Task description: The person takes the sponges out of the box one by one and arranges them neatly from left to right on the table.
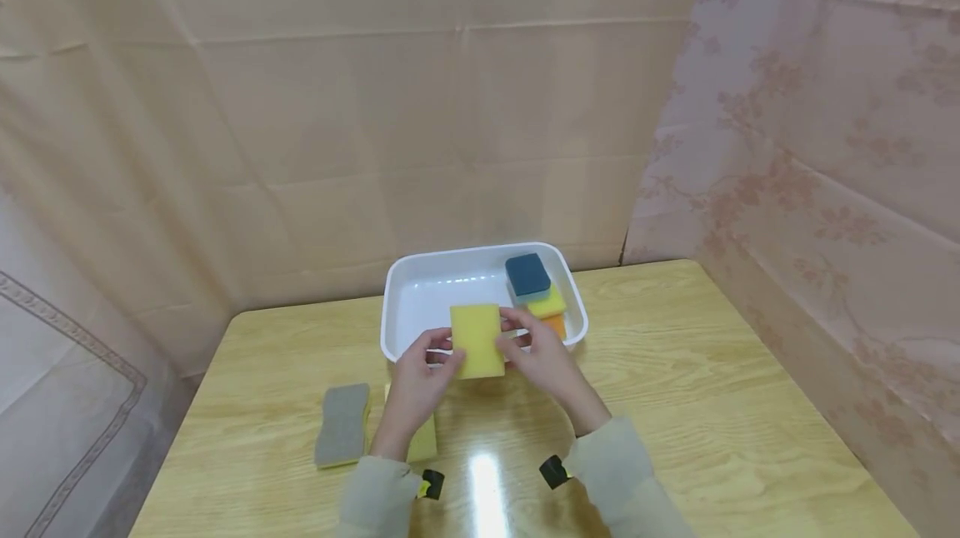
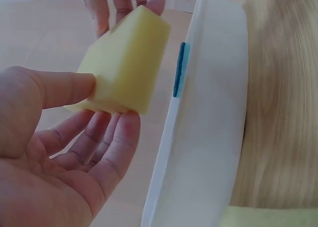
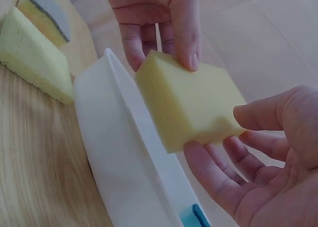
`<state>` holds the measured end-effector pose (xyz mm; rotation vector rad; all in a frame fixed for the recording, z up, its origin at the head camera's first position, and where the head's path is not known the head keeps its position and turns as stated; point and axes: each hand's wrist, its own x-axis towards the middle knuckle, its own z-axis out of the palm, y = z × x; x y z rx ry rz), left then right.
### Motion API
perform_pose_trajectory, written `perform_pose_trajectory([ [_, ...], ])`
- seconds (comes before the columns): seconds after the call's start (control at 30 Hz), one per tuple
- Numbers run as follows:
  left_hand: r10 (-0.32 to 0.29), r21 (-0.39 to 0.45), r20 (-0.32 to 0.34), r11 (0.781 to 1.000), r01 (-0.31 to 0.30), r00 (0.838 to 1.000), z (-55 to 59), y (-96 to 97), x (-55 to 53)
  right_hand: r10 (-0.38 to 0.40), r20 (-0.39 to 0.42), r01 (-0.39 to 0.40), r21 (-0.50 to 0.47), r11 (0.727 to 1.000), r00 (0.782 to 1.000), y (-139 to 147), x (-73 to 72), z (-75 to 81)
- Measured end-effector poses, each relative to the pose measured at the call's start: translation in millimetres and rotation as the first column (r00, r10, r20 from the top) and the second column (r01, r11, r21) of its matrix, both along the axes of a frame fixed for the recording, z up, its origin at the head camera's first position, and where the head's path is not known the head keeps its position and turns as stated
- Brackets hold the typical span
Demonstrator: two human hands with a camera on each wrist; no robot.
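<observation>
Both hands hold one yellow sponge upright over the front rim of a white tray. My left hand pinches its left edge, thumb on the near face and fingers behind. On the opposite edge, my right hand pinches it the same way. The wrist views show the sponge as a thick block gripped at its two ends. Inside the tray's right side, a dark blue-topped sponge lies over a yellow sponge, with an orange piece in front.
Left of the hands, a grey-topped wavy sponge lies on the wooden table. Another yellow sponge lies beside it, partly hidden by the left forearm. A beige curtain hangs behind the table, and a floral one at the right.
</observation>
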<state>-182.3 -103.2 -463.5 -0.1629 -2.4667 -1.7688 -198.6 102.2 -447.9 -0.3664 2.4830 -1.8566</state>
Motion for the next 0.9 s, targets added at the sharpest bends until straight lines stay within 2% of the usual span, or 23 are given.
perform_pose_trajectory([
  [0.13, -0.006, 0.022, 0.024, 1.0, 0.005, 1.0, -3.6, 0.5, 7.6, 0.009, 0.032, -0.009, -0.007, 1.0, 0.999, 0, 5.3, -1.5],
  [0.37, -0.001, -0.032, 0.073, 0.999, 0.003, 0.997, -4.7, -0.8, 16.8, 0.024, 0.101, -0.02, -0.037, 0.999, 0.995, -3, 11.7, -9.3],
  [0.63, 0.001, -0.053, 0.147, 0.999, 0.007, 0.989, -16.1, -4.6, 30.4, 0.035, 0.152, -0.025, -0.066, 0.998, 0.988, -5, 22.6, -24.1],
  [0.9, 0.011, -0.058, 0.144, 0.998, -0.003, 0.99, -26.5, -2.8, 40.8, 0.035, 0.178, -0.027, -0.046, 0.999, 0.983, -8, 33.2, -38.0],
])
